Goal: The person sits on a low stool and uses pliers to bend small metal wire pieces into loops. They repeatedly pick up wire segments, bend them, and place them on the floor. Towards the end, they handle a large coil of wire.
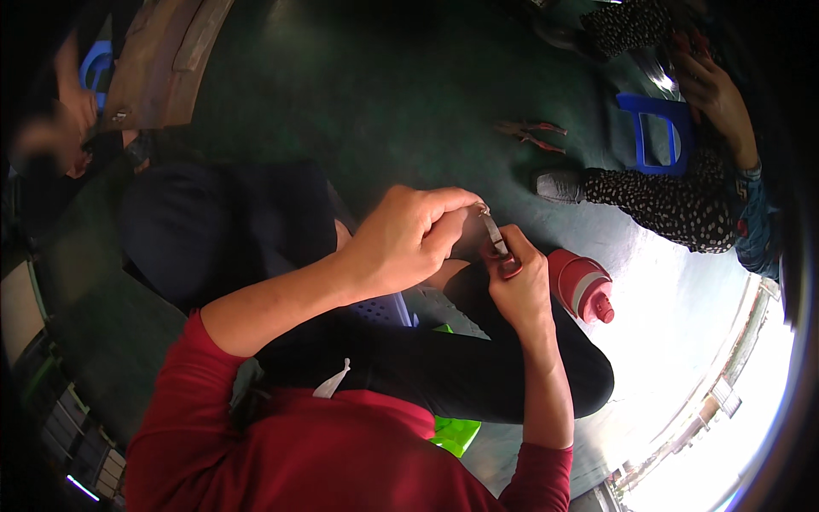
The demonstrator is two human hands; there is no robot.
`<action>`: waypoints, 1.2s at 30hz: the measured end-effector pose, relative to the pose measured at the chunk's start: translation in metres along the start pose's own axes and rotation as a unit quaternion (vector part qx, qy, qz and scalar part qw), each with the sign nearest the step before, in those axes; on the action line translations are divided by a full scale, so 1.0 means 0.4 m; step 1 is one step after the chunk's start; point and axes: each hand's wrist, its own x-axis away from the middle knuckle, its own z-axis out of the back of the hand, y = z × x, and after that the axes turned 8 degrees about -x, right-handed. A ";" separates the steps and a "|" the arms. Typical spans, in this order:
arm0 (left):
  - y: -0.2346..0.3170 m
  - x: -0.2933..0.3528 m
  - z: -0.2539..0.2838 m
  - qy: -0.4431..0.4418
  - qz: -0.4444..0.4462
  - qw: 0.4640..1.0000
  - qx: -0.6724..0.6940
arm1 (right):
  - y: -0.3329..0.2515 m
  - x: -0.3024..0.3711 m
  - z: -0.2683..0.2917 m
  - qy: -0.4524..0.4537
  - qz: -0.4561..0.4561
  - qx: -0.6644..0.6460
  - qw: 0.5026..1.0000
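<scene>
My right hand point(525, 286) is closed around red-handled scissors point(493, 230), whose blades point up and away from me. At the blade tips, my left hand point(414, 230) makes a pinch with thumb and forefinger. A small pale bit shows between those fingertips, too small to name. Both hands meet in front of me above my dark-trousered legs. Just right of my right hand stands a red jug point(580, 282) with a pale band and a spout-like cap.
Red-handled pliers point(533, 135) lie on the dark green floor. A person in spotted trousers point(657, 200) sits at the right by a blue plastic stool point(657, 132). Wooden boards point(158, 68) and another person's blurred hand point(51, 141) are at far left. Bright green material point(456, 433) lies below my leg.
</scene>
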 end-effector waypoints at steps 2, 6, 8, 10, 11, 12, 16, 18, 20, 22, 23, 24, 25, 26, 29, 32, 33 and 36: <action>-0.001 0.001 -0.001 0.005 0.000 1.000 0.002 | 0.000 -0.003 -0.002 0.007 -0.003 0.010 1.000; -0.003 0.001 -0.006 0.020 0.001 1.000 0.009 | 0.002 -0.012 -0.010 0.036 0.024 0.035 0.998; -0.005 0.004 -0.010 0.024 0.003 1.000 0.011 | 0.006 -0.011 -0.015 0.047 0.034 0.043 0.997; -0.006 0.010 -0.014 0.028 0.000 1.000 0.011 | 0.011 -0.007 -0.018 0.055 0.043 0.050 0.996; -0.005 0.013 -0.016 0.028 0.002 1.000 0.012 | 0.013 -0.005 -0.020 0.060 0.047 0.056 0.995; -0.005 0.015 -0.019 0.029 0.004 0.999 0.013 | 0.016 -0.003 -0.021 0.067 0.054 0.062 0.994; 0.001 0.019 -0.037 0.040 0.002 0.999 0.032 | 0.025 0.003 -0.023 0.087 0.067 0.081 0.991; 0.001 0.018 -0.042 0.049 -0.007 0.998 0.031 | 0.029 0.007 -0.024 0.100 0.068 0.100 0.988; -0.003 0.016 -0.042 0.042 -0.008 0.999 0.024 | 0.034 0.009 -0.024 0.104 0.070 0.116 0.985; -0.012 0.013 -0.034 0.017 0.001 1.000 0.011 | 0.041 0.008 -0.021 0.099 0.082 0.127 0.984; -0.016 0.010 -0.029 -0.006 0.013 0.999 0.031 | 0.046 0.004 -0.018 0.085 0.080 0.119 0.986; -0.020 0.007 -0.024 -0.033 0.025 0.998 0.049 | 0.051 -0.002 -0.013 0.071 0.087 0.107 0.988; -0.023 0.002 -0.021 -0.053 0.027 0.996 0.065 | 0.056 -0.008 -0.009 0.061 0.081 0.099 0.990; -0.024 -0.001 -0.019 -0.072 0.029 0.993 0.085 | 0.059 -0.011 -0.007 0.051 0.091 0.072 0.992; -0.018 -0.014 -0.014 -0.089 0.020 0.990 0.111 | 0.064 -0.015 0.007 0.030 0.058 -0.012 0.998; -0.014 -0.027 -0.003 -0.058 0.050 0.994 0.072 | 0.061 0.000 0.031 0.011 -0.006 -0.049 0.999; -0.018 -0.029 0.000 -0.054 0.053 0.994 0.078 | 0.059 0.005 0.043 0.006 -0.017 -0.018 1.000; -0.058 -0.046 -0.003 -0.035 0.066 0.994 0.085 | 0.058 0.030 0.073 -0.003 -0.018 0.168 0.986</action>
